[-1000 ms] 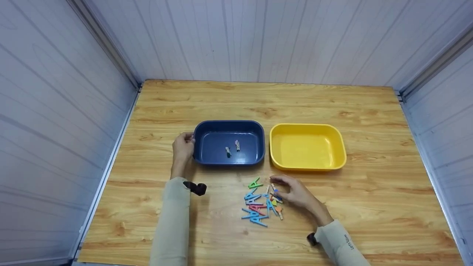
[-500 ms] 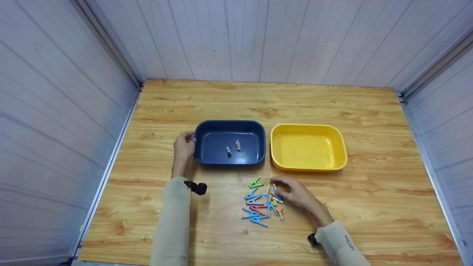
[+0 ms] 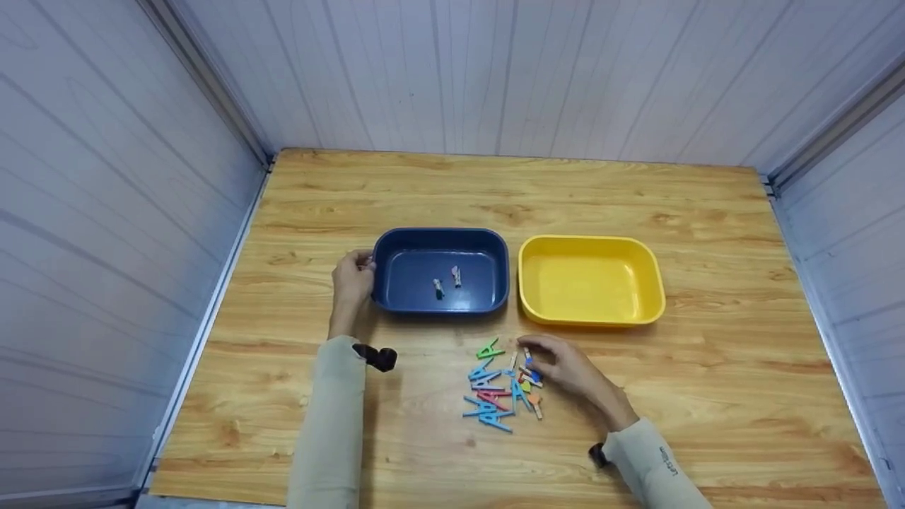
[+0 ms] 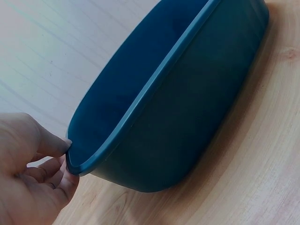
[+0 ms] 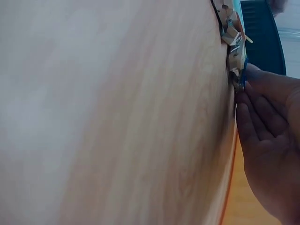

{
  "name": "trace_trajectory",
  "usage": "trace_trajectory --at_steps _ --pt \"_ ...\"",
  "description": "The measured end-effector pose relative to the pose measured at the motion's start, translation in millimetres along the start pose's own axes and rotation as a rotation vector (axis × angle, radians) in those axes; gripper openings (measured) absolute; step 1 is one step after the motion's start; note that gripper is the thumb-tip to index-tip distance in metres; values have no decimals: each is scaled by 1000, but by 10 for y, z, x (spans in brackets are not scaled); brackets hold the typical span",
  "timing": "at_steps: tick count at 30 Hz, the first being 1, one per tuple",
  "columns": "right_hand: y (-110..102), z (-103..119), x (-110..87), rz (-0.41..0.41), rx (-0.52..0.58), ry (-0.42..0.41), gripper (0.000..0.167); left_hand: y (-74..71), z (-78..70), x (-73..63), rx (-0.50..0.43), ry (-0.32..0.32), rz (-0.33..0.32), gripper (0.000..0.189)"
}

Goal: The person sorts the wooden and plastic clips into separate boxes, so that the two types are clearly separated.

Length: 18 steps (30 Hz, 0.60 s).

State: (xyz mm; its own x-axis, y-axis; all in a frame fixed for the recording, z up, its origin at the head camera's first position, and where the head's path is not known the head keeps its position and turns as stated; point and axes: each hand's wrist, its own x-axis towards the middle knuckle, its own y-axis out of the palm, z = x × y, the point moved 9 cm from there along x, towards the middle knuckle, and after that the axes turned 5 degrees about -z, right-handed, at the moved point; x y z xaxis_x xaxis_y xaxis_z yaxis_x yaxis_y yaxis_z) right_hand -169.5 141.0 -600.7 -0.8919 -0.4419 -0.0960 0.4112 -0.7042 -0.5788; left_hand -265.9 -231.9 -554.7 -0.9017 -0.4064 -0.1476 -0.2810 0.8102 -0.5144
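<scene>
Clothespins (image 3: 488, 408) are heaped on the table (image 3: 424, 459); 1 is best drawn clear of neighbours by the right hand (image 3: 569, 369), whose grasp, if any, cannot be told. Beyond, the blue tub (image 3: 410, 265) is gripped by the left hand (image 3: 351, 283).

this looks like a lab-style work booth: pale streaked panels (image 3: 466, 78) enclose a wood-grain table (image 3: 735, 311) on three sides, with metallic-looking corner strips (image 3: 206, 79) and wrist-worn cameras (image 3: 384, 360).
</scene>
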Motion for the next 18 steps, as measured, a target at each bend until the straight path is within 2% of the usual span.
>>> trace_trajectory --at_steps 18 --pt "-20 48 -5 -25 -38 -67 45 -7 -10 4 3 -2 -20 28"
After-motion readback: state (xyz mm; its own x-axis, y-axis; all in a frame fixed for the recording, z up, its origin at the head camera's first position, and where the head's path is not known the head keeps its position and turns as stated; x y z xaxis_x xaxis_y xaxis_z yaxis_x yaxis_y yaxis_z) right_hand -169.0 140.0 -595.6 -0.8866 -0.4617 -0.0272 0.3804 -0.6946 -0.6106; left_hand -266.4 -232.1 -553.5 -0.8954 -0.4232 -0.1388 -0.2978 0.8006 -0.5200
